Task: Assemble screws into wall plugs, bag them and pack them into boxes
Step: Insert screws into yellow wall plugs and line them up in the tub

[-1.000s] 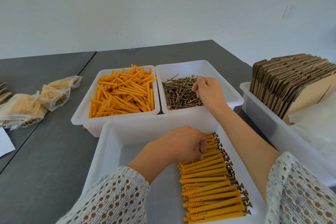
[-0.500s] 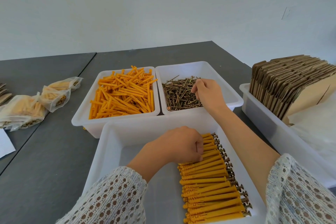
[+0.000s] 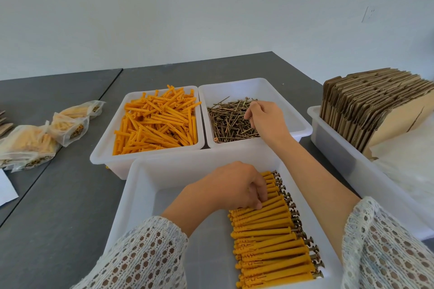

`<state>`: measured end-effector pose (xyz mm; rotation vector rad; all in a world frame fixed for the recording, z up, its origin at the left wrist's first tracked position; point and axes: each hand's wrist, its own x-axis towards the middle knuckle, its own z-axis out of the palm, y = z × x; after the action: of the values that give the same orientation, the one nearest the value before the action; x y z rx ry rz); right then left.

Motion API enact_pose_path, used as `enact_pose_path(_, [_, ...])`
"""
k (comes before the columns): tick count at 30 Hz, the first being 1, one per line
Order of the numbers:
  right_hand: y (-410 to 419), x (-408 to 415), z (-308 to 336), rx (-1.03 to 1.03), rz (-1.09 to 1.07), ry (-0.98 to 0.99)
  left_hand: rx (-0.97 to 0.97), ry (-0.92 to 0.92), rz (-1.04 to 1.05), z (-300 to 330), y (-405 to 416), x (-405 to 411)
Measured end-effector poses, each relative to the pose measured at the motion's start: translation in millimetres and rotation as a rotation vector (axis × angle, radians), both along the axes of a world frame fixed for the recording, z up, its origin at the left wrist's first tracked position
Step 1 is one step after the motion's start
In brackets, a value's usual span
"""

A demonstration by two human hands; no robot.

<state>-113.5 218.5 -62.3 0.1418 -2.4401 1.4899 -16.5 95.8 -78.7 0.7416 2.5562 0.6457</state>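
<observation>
Since a second ago my right hand (image 3: 265, 119) digs deeper into the loose screws (image 3: 231, 122), fingers curled, grip unclear, while my left hand (image 3: 234, 185), fingers curled, rests on the assembled plugs (image 3: 270, 239)—I risk nudging the neat row askew.

Taking the near tray (image 3: 131, 197) as our landmark, we see open floor in its left half, while assembled plugs (image 3: 272, 239) fill its right side under our left hand (image 3: 231, 186). Just beyond it two bins (image 3: 204, 91) stand touching. Left of it lies bare tabletop (image 3: 58, 206); filled bags (image 3: 47, 131) sit farther left. Right of it a cardboard-loaded tray (image 3: 347, 162) blocks passage.
</observation>
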Motion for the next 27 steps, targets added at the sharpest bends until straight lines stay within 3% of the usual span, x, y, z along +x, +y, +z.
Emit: enact_pose_path(27, [1.2,0.8,-1.9,0.024,0.019,-0.003,0.057,-0.077,-0.084,-0.2,0.4,0.0])
